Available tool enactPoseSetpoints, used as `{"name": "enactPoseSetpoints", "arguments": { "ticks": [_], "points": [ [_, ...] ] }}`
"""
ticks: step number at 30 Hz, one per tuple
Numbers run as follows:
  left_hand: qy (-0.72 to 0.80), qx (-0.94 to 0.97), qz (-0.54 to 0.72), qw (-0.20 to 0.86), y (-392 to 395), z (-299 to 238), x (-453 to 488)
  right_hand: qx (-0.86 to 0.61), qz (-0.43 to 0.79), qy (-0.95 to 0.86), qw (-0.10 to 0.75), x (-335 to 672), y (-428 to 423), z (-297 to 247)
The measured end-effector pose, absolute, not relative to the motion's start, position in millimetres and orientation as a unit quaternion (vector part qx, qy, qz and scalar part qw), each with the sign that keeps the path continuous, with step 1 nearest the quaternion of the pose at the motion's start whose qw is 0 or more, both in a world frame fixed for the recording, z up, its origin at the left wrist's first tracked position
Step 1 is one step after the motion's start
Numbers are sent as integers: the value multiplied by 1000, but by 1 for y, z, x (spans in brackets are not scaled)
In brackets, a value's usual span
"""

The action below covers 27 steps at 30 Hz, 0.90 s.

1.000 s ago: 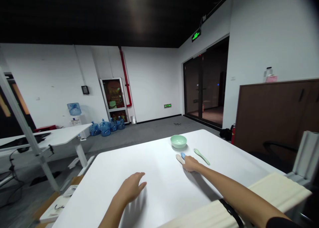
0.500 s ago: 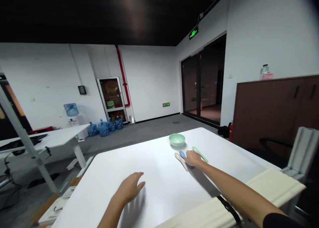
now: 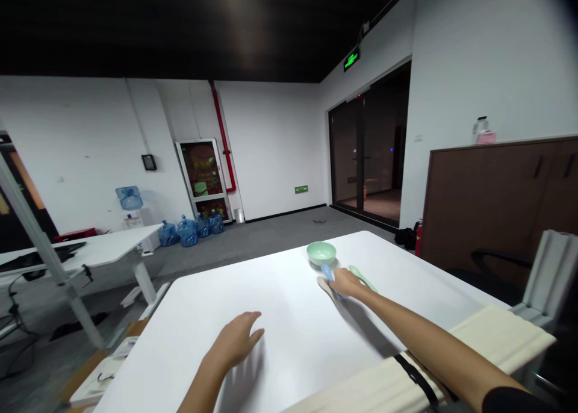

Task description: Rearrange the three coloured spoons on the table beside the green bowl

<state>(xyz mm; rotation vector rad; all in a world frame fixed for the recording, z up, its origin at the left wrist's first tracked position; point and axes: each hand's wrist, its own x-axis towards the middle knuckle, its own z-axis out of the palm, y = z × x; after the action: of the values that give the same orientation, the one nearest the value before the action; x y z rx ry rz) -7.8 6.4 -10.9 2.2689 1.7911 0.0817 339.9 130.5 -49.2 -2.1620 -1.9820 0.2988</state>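
Note:
My right hand [image 3: 347,282] reaches far across the white table [image 3: 289,316] and is closed on a blue spoon [image 3: 327,273], whose bowl end sticks out toward a mint green bowl [image 3: 321,253]. A beige spoon [image 3: 326,285] lies just left of the hand, partly under it. A green spoon [image 3: 363,278] lies just right of the hand. My left hand [image 3: 237,342] rests flat on the table near me, fingers stretched out, holding nothing.
A cream padded strip [image 3: 474,347] runs along the table's near right edge. A dark wooden cabinet [image 3: 497,202] and a chair stand to the right. Another white desk [image 3: 85,250] stands at the left, with several water jugs [image 3: 189,229] on the floor beyond.
My right hand has closed on the blue spoon and lifted its bowl end a little toward the green bowl. My left hand has stayed put.

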Motion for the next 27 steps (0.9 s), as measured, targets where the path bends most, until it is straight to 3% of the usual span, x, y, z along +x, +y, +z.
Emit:
{"name": "enactPoseSetpoints", "arguments": {
  "ticks": [13,27],
  "points": [
    [615,776,49,131,8,-17,-16,-655,111,-745,58,258,137,-58],
    [611,779,53,127,5,-13,-12,-643,89,-760,33,252,133,-78]
  ]
}}
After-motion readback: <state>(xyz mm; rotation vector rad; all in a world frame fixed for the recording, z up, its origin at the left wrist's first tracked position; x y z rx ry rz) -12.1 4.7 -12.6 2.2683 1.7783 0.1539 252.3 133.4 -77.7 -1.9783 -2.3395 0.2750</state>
